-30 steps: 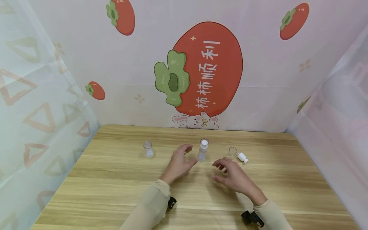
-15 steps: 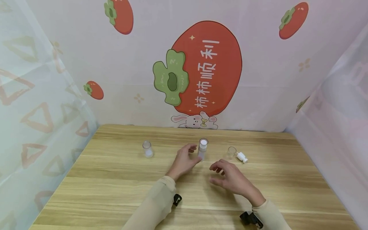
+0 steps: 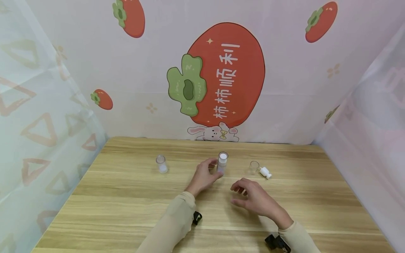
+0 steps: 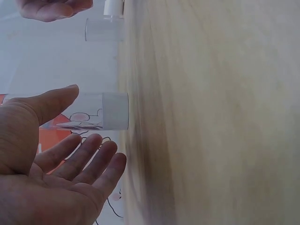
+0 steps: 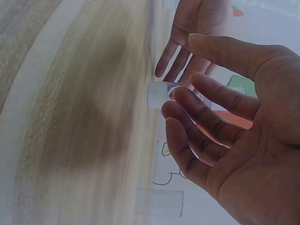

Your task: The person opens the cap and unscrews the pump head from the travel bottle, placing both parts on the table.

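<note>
A small clear bottle (image 3: 222, 164) with a white top and frosted lower part stands upright at the table's centre. Beside it is my left hand (image 3: 203, 177), thumb and relaxed fingers spread on its near left side. In the left wrist view, the bottle's pale base (image 4: 115, 111) shows beyond the gap between thumb and fingers; whether they touch it I cannot tell. My right hand (image 3: 253, 197) hovers right of the bottle, fingers loosely bent, holding nothing. Past it lie a white pump head (image 3: 265, 172) and a clear cap (image 3: 254, 168).
A second clear container with a frosted base (image 3: 162, 165) stands upright at the left. All sits on a wooden table (image 3: 126, 203) before a printed backdrop (image 3: 139, 70), with fabric sides left and right. Black wrist mounts (image 3: 277, 242) hang under the sleeves.
My left hand has moved right, closer to the central bottle. My right hand has shifted slightly left. The bottle, cap and pump head stay where they were; the whole view shifts a little.
</note>
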`<state>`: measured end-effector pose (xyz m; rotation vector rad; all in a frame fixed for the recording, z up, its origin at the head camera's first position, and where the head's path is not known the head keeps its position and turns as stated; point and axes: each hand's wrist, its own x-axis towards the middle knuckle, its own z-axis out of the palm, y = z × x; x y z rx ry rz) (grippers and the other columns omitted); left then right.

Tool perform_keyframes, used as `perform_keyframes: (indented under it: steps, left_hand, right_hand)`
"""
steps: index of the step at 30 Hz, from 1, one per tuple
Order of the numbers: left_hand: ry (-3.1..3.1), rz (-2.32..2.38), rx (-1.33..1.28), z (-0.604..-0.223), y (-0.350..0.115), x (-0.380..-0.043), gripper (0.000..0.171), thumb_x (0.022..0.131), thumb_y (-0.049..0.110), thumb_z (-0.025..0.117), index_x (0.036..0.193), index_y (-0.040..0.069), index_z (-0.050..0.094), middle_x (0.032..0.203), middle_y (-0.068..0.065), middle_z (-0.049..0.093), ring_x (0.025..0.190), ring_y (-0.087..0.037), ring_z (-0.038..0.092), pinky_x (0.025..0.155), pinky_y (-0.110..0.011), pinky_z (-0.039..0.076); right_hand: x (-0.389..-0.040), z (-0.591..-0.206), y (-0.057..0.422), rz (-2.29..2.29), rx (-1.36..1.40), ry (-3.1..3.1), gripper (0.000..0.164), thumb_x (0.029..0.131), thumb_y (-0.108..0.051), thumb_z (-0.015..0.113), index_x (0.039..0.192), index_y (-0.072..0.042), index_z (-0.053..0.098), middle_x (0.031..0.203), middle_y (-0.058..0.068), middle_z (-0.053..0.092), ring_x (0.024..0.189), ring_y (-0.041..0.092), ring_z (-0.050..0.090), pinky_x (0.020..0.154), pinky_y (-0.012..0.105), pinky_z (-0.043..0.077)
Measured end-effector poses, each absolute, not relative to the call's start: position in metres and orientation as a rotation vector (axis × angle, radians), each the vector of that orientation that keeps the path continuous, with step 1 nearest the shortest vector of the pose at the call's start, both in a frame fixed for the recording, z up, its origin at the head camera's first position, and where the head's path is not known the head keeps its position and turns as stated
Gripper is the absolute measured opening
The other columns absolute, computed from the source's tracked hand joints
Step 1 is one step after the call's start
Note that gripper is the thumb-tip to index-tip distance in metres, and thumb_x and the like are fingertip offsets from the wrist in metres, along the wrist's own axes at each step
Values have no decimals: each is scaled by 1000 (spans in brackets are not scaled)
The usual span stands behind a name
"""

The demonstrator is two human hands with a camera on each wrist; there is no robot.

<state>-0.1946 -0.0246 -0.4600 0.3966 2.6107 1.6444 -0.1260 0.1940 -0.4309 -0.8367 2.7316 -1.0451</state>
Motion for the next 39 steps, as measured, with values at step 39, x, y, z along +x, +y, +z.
perform_keyframes:
  steps: [39]
  left_hand:
    - [2657, 1752, 493, -451, -34, -185, 41, 87, 11, 81, 125, 3, 68, 113, -11, 71, 105, -25, 67, 94, -43, 54]
  right_hand:
    - [-127, -432, 196, -1064, -882, 2744, 27, 86, -13, 82, 108, -4, 69, 100, 5, 68, 87, 21, 64, 74, 34, 56]
